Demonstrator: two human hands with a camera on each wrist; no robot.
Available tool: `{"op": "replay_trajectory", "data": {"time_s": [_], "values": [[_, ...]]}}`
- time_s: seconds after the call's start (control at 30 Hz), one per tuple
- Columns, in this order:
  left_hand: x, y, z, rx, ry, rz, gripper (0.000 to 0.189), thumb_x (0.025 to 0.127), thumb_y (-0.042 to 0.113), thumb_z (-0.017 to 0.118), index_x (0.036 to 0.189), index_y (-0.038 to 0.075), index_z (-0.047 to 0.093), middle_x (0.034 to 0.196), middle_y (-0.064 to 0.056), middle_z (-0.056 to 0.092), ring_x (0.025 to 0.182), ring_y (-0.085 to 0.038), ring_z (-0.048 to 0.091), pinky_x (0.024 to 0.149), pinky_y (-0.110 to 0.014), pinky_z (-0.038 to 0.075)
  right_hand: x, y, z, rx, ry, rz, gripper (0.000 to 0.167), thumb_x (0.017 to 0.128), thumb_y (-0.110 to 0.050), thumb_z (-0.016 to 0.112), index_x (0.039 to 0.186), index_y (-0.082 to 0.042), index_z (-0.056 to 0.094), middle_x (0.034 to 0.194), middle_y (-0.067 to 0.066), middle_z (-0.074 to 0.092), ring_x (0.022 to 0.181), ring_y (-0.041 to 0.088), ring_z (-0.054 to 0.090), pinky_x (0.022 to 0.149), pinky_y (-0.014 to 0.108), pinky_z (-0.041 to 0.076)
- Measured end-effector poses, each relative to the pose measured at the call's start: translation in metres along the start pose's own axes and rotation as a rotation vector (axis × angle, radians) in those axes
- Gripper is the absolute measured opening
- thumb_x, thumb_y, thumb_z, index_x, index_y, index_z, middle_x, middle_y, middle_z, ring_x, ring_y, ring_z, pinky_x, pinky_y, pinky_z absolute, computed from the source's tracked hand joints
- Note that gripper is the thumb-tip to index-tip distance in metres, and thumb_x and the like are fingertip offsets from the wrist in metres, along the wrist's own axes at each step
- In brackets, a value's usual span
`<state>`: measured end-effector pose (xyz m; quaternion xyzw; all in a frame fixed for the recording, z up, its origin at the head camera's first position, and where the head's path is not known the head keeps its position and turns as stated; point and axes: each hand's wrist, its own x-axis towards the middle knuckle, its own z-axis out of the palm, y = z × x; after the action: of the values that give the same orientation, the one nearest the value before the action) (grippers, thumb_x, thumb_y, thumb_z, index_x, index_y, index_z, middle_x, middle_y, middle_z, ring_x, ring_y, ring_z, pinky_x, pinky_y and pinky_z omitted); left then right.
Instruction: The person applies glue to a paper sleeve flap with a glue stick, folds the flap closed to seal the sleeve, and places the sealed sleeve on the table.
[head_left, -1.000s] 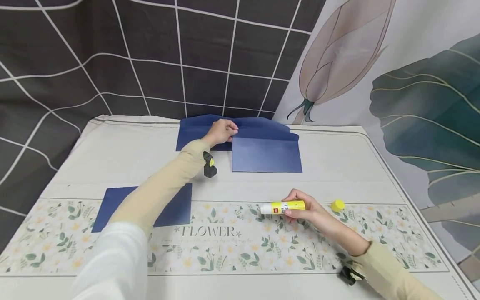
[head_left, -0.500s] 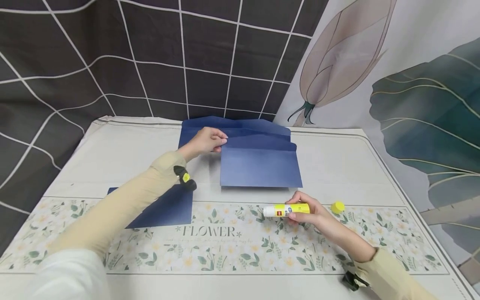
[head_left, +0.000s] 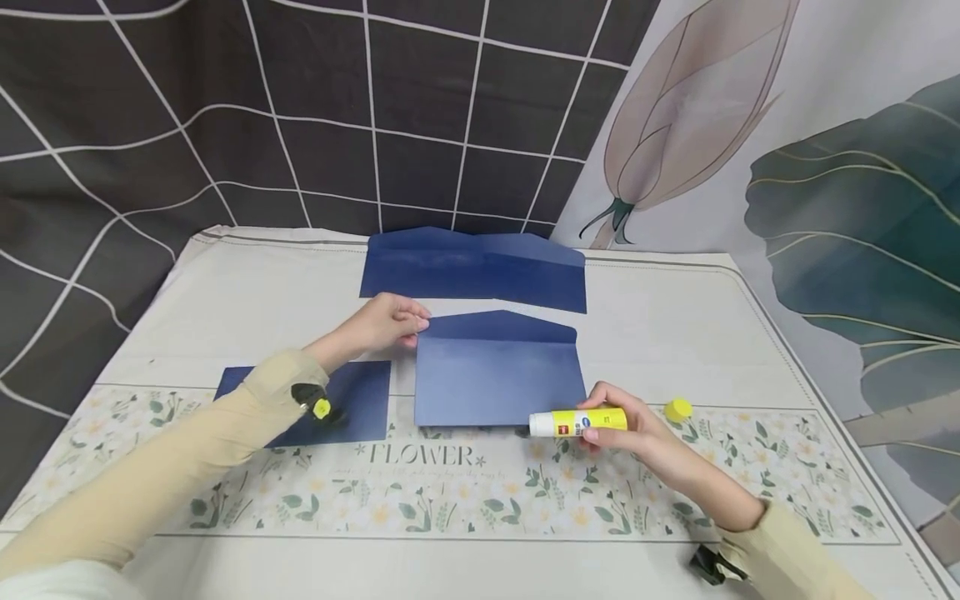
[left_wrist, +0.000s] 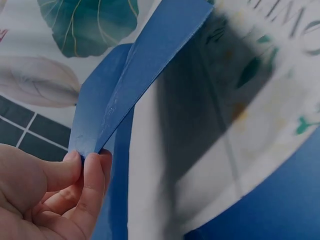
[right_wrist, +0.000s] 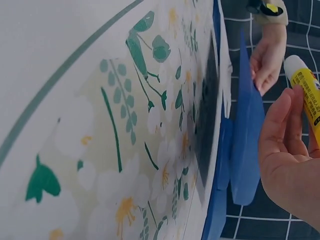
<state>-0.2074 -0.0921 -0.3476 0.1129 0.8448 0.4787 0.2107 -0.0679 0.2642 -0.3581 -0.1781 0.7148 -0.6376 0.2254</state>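
Note:
My left hand (head_left: 381, 323) pinches the upper left corner of a dark blue envelope (head_left: 497, 379), whose pointed flap stands unfolded at the top. In the left wrist view, thumb and fingers grip the envelope (left_wrist: 145, 70) near its flap crease, and its body is raised over the cloth, casting a shadow. My right hand (head_left: 622, 425) holds a yellow and white glue stick (head_left: 573, 422), uncapped, lying sideways with its white end pointing left. That end is at the envelope's lower right corner in the head view; whether they touch I cannot tell. The right wrist view shows the glue stick (right_wrist: 306, 85) too.
Two overlapping blue envelopes (head_left: 472, 271) with raised flaps lie at the table's back edge. Another blue envelope (head_left: 352, 404) lies at left, partly under my left forearm. The yellow cap (head_left: 678, 410) stands right of my right hand. A floral tablecloth (head_left: 450, 504) covers the table.
My left hand has drawn one envelope from the back pair toward me and slightly left, to the middle of the table. The right hand with the glue stick has barely moved.

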Motion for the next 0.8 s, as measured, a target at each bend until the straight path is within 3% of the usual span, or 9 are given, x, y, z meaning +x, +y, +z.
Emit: {"op": "replay_trajectory", "data": {"time_s": [0.13,0.33,0.57,0.8], "values": [[-0.012,-0.008,0.006,-0.021,-0.032,0.000,0.027,0.095,0.006,0.056,0.118,-0.009,0.061,0.075,-0.002,0.065,0.063,-0.004,0.062,0.069,-0.026,0.058,0.001,0.000,0.000,0.008,-0.002,0.000,0.023,0.093,-0.001,0.053,0.106,-0.020,0.055,0.094,-0.003,0.063,0.081,0.009,0.062,0.072,0.029,0.054],[-0.026,-0.017,0.015,-0.033,-0.077,0.009,0.027,0.095,0.004,0.055,0.117,-0.012,0.060,0.079,-0.007,0.067,0.065,-0.003,0.063,0.069,-0.026,0.059,0.001,0.001,0.002,0.033,-0.020,-0.025,0.025,0.093,0.001,0.052,0.107,-0.019,0.055,0.095,-0.002,0.062,0.082,0.008,0.064,0.071,0.031,0.057],[-0.028,-0.025,0.021,-0.025,-0.079,-0.019,0.027,0.095,0.005,0.055,0.117,-0.011,0.061,0.090,-0.015,0.070,0.068,-0.006,0.066,0.071,-0.028,0.059,0.004,0.001,0.003,0.031,-0.024,-0.034,0.023,0.093,0.001,0.053,0.106,-0.019,0.055,0.093,-0.001,0.063,0.079,0.011,0.063,0.069,0.031,0.056],[-0.027,-0.024,0.028,0.057,-0.052,-0.028,0.024,0.094,0.008,0.059,0.112,-0.006,0.066,0.092,-0.017,0.072,0.065,-0.007,0.066,0.067,-0.026,0.058,0.005,0.005,0.004,0.016,-0.020,-0.021,0.022,0.093,-0.001,0.053,0.105,-0.019,0.054,0.096,-0.003,0.063,0.082,0.008,0.064,0.069,0.029,0.056]]}}
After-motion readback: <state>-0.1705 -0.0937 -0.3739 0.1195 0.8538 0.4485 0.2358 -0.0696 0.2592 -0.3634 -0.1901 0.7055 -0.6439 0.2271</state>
